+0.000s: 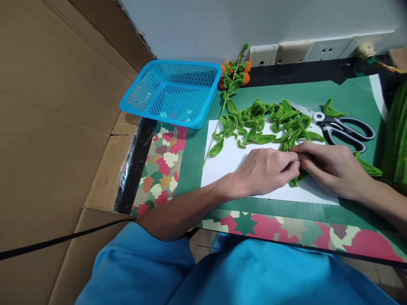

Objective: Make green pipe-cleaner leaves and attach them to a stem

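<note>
My left hand (265,171) and my right hand (337,169) meet over a white sheet of paper (221,171). Their fingertips pinch a fuzzy green pipe-cleaner leaf (294,182), mostly hidden by the fingers. Just beyond them lies a loose heap of green pipe-cleaner leaves (254,112), many bent into loops. Scissors (338,125) with black and grey handles rest right of the heap, blades pointing left. To the left of the heap, a long green pipe-cleaner stem (222,111) with leaves and orange flowers (246,72) stretches toward the wall.
A blue perforated basket (129,106) stands at the back left. Large cardboard (57,106) borders the left side. Wall sockets (327,50) with a plugged-in cable line the back. Bundled green pipe cleaners (396,140) lie at the right edge. A green patterned mat (193,156) covers the table.
</note>
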The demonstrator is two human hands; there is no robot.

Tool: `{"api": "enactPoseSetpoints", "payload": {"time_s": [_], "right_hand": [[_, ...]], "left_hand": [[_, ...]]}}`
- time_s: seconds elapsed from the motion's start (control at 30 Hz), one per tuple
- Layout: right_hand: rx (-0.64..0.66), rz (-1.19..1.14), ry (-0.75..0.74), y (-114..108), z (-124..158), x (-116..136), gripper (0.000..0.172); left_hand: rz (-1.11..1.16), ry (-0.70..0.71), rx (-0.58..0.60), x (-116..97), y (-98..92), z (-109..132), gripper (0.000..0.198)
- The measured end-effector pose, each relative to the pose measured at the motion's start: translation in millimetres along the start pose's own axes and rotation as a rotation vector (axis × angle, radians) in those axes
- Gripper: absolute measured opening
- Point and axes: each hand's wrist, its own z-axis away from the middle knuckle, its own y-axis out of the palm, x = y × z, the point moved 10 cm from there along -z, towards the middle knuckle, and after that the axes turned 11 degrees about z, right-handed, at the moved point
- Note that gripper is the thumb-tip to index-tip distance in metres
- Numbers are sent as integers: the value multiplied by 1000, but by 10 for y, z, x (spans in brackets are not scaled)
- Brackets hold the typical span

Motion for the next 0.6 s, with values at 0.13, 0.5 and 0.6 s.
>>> {"api": "enactPoseSetpoints", "payload": {"time_s": [0.13,0.5,0.6], "right_hand": [[-12,-1,-5,-18,2,9,19],[-15,7,17,-4,16,-16,21],[-15,9,14,-9,16,-17,20]], "left_hand": [[7,-7,11,-6,-3,-3,36],[17,-2,7,-7,2,-3,35],[23,-2,3,-8,-2,-2,35]]}}
